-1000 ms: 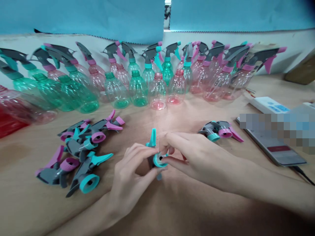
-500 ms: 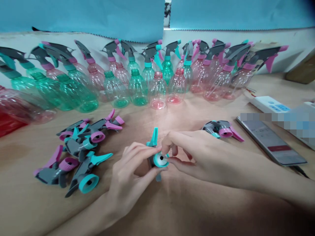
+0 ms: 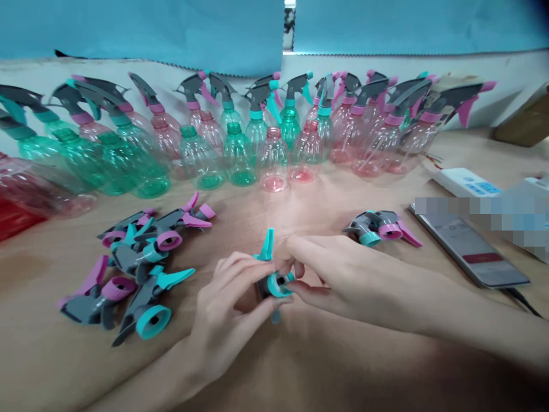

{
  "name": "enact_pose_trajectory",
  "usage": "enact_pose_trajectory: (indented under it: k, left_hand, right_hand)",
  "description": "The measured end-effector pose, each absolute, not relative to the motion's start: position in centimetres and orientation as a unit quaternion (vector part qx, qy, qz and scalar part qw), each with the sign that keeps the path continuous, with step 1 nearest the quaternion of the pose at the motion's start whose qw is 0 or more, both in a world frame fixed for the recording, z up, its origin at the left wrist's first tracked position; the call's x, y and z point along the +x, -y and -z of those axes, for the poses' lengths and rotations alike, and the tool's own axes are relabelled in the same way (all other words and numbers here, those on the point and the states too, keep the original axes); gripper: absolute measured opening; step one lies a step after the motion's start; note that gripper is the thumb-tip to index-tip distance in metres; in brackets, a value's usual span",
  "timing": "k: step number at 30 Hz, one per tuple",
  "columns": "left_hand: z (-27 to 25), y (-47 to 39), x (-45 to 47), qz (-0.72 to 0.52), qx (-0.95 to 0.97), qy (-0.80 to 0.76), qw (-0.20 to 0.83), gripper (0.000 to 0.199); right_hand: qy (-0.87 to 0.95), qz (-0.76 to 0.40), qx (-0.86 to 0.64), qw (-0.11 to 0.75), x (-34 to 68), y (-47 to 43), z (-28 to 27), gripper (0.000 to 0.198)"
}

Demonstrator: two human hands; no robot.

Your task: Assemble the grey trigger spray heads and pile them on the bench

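Observation:
My left hand [image 3: 229, 303] grips a grey spray trigger head with a teal collar [image 3: 274, 289], its teal trigger pointing away from me and the collar's opening facing me. Thumb and forefinger of my right hand [image 3: 326, 274] close in on that collar's rim. A pale ring shows inside the opening, around a dark hole; the right fingertips partly cover it. To the left lie several loose spray heads [image 3: 154, 320] with pink or teal collars. Two more spray heads [image 3: 390, 230] rest beyond my right wrist.
Several open green and pink bottles [image 3: 242, 154] stand across the back, with bottles wearing spray heads [image 3: 377, 134] behind and beside them. A phone [image 3: 472, 252] with a cable and a white power strip [image 3: 467, 183] lie at the right. A red object [image 3: 17, 214] sits far left.
My right fingers have shifted slightly inward over the collar, and the pale ring inside looks more covered and tilted. The left hand keeps its grip. The view has moved slightly.

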State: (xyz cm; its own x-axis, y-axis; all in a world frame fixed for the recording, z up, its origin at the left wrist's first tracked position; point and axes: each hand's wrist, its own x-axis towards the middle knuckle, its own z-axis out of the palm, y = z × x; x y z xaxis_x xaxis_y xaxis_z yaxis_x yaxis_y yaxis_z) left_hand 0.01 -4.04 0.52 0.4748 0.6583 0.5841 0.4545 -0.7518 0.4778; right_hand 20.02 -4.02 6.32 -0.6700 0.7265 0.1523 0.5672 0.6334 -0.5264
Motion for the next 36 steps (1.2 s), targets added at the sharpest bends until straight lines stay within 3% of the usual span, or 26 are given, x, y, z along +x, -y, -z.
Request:
enact_pose_trajectory:
  k: [4, 14, 24, 28, 36]
  left_hand:
    - [-0.4, 4.0, -0.1, -0.395, 0.847, -0.329, 0.131, 0.016]
    - [-0.7, 4.0, 0.0, -0.402, 0.847, -0.327, 0.119, 0.025]
    - [-0.7, 3.9, 0.3, -0.392, 0.851, -0.337, 0.093, 0.024]
    - [-1.1, 4.1, 0.9, -0.387, 0.855, -0.334, 0.091, 0.024]
    - [-0.7, 5.1, 4.4, -0.372, 0.872, -0.301, 0.105, 0.041]
  right_hand:
    - [0.897, -0.209, -0.349, 0.174, 19.6, 3.8, -5.9, 0.002]
    - [0.873, -0.23, -0.375, 0.212, 20.1, 3.9, -6.0, 0.008]
    - [0.784, -0.258, -0.443, 0.351, 19.1, 4.9, -4.0, 0.019]
    - [0.789, -0.284, -0.435, 0.329, 20.5, 6.0, -5.2, 0.02]
    - [0.797, -0.213, -0.496, 0.27, 23.0, 8.2, -4.5, 0.03]
